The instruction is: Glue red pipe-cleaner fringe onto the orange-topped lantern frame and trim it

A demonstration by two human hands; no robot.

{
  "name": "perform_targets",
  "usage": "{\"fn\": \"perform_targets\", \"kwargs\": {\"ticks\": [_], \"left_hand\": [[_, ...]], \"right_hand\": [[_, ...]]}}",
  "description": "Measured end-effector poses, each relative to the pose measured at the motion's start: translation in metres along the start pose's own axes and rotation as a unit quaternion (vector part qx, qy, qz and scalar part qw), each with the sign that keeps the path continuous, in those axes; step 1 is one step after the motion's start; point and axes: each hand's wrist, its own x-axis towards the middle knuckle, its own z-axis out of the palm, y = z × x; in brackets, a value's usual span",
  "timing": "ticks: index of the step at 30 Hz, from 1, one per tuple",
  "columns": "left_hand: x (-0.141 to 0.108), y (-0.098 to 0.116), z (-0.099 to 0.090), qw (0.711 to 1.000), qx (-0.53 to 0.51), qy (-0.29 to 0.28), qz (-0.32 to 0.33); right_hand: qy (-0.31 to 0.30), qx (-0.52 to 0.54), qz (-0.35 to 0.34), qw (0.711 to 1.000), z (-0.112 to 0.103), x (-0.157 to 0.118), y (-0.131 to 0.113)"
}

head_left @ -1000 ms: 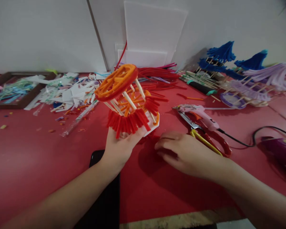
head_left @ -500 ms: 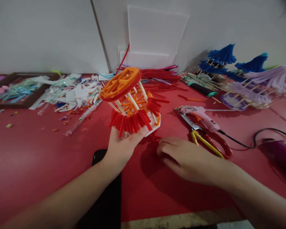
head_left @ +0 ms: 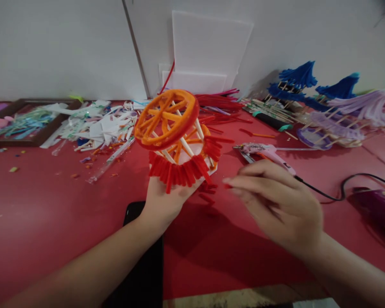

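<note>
The left hand [head_left: 167, 194] cups the pipe-cleaner model [head_left: 176, 133] from beneath, above the red table [head_left: 192, 265], presumably tilted to leave its red fringe [head_left: 179, 173] accessible. Apart from it, the right hand [head_left: 282, 209] pinches its fingertips narrowly on what seems, through blur, a short red piece [head_left: 227, 185]. Cut stems [head_left: 207, 198] lie between, probably for easy reach.

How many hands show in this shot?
2: the left hand, under the orange-and-red model; the right hand, pinching a red piece near the glue gun.
</note>
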Motion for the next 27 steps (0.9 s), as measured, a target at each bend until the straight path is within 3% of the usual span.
{"fn": "perform_targets", "kwargs": {"ticks": [2,4,9,14,22,27], "left_hand": [[-0.001,-0.001,-0.001,1.0,0.0,-0.009,-0.003],[-0.002,-0.002,-0.002,1.0,0.015,-0.012,0.012],[-0.005,-0.002,-0.004,0.998,0.053,-0.04,0.012],[-0.006,0.001,-0.004,0.997,0.044,-0.057,-0.005],[-0.004,0.007,-0.002,0.993,0.053,-0.107,0.02],[-0.005,0.006,-0.003,0.993,0.016,-0.121,-0.006]], "right_hand": [[0.081,-0.045,0.015,0.996,-0.001,0.0,-0.006],[0.111,-0.047,0.013,0.993,0.0,0.001,-0.011],[0.098,-0.031,-0.025,0.994,0.0,0.005,-0.017],[0.092,-0.063,-0.028,0.993,0.0,0.004,-0.018],[0.111,-0.083,-0.038,0.99,0.002,0.008,-0.022],[0.096,-0.101,-0.088,0.986,-0.003,0.006,-0.02]]}}
